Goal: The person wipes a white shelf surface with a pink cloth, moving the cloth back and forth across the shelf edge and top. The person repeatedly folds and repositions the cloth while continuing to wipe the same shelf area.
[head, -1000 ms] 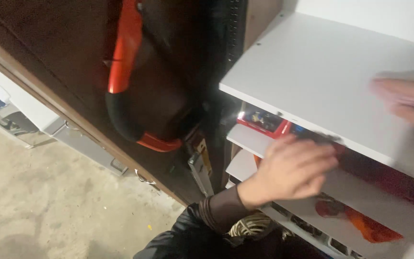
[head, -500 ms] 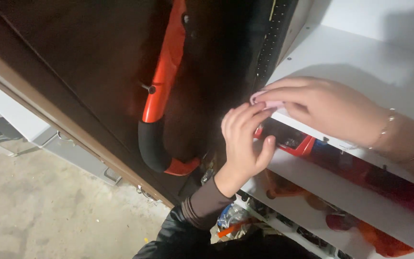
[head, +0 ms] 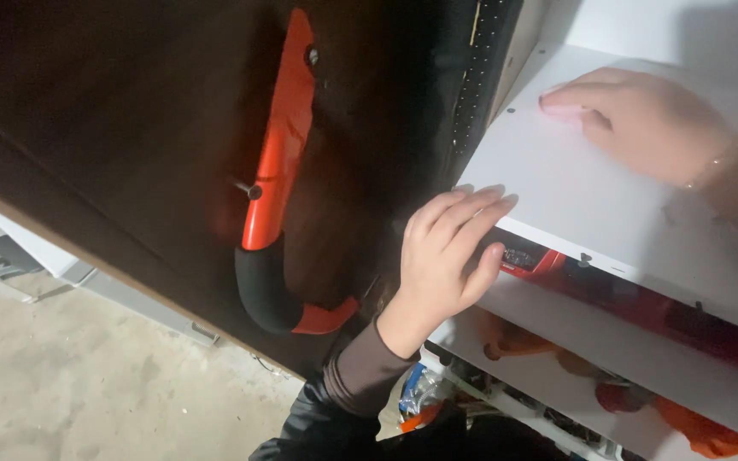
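2 hands are pressing the white shelf [head: 591, 196]: left hand [head: 446, 256] fingers flat at its edge, right hand [head: 642, 119] curled on top, neither holding anything.

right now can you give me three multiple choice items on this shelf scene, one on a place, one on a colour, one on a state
1. Where does the right hand rest?
A. flat on top of the white shelf
B. on the concrete floor
C. on the orange handle

2. What colour is the long hanging tool handle left of the shelf?
A. blue with white
B. orange with a black grip
C. green all over

3. How is the left hand placed?
A. closed in a fist in mid-air
B. gripping the orange handle
C. fingers stretched out against the shelf's front corner

Answers:
1. A, the palm lies on the shelf's top surface.
2. B, its upper length is orange and its curved lower end is black.
3. C, the fingers are extended and lie over the shelf's edge, holding nothing visible.
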